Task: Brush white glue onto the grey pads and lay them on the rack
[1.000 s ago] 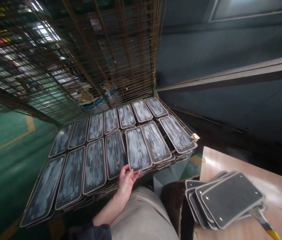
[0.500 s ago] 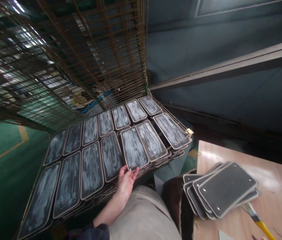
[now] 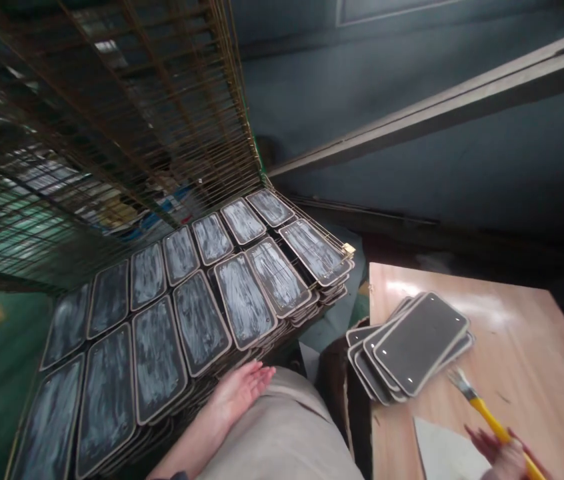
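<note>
My left hand (image 3: 239,395) is open with nothing in it, palm up above my thigh, just short of the near edge of the coated panels. Closest to it lies a dark rounded panel (image 3: 245,300) smeared with whitish streaks. At the lower right my right hand (image 3: 505,457) grips the yellow handle of a paintbrush (image 3: 487,413), some fingers reaching out beyond it. The brush's bristles rest beside a fanned stack of uncoated grey panels (image 3: 419,343) with light edges and small bright spots near the corners.
The streaked panels lie in two rows of stacks inside a wire mesh cage (image 3: 202,80). A wooden board (image 3: 527,333) carries the grey panels and a pale flat sheet (image 3: 447,453). A blue-grey wall (image 3: 387,87) stands behind.
My left hand has let go of the streaked panel's near edge and drawn back toward my lap. My right hand has come into view with the paintbrush. The view has turned right.
</note>
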`<state>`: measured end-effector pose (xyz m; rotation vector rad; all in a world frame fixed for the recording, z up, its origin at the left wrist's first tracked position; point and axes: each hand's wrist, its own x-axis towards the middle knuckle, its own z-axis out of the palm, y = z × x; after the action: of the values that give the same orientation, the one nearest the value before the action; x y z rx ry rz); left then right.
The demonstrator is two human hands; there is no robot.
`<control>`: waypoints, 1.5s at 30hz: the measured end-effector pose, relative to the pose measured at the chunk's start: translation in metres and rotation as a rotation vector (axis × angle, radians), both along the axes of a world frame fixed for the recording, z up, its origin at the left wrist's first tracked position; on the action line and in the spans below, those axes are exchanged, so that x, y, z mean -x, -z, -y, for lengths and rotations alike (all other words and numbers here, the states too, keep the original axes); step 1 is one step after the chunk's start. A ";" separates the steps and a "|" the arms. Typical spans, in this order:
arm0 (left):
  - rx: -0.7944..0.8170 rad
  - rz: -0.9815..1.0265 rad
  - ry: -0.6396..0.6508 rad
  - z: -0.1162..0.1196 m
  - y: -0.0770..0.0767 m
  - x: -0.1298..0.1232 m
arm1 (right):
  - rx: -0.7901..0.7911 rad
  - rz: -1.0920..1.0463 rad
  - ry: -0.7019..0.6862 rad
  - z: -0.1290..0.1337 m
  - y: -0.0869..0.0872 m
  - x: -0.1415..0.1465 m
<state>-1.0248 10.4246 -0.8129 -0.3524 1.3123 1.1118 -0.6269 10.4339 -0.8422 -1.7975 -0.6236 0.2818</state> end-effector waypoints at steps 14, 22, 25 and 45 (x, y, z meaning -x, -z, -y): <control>-0.459 -0.093 1.033 -0.063 0.025 -0.139 | 0.058 -0.099 0.049 0.085 -0.007 -0.019; -0.410 -0.208 1.245 -0.070 0.074 -0.150 | 0.099 -0.071 0.202 0.154 -0.010 -0.037; -0.392 -0.282 1.318 -0.080 0.088 -0.147 | 0.169 -0.044 0.198 0.166 -0.005 -0.036; -0.417 -0.554 1.064 -0.122 0.112 -0.161 | 0.634 0.535 -0.159 0.155 0.033 -0.038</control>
<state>-0.8641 10.5469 -0.9245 0.9411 1.3930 0.5177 -0.5891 10.2790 -0.8752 -2.4661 -1.1505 0.1022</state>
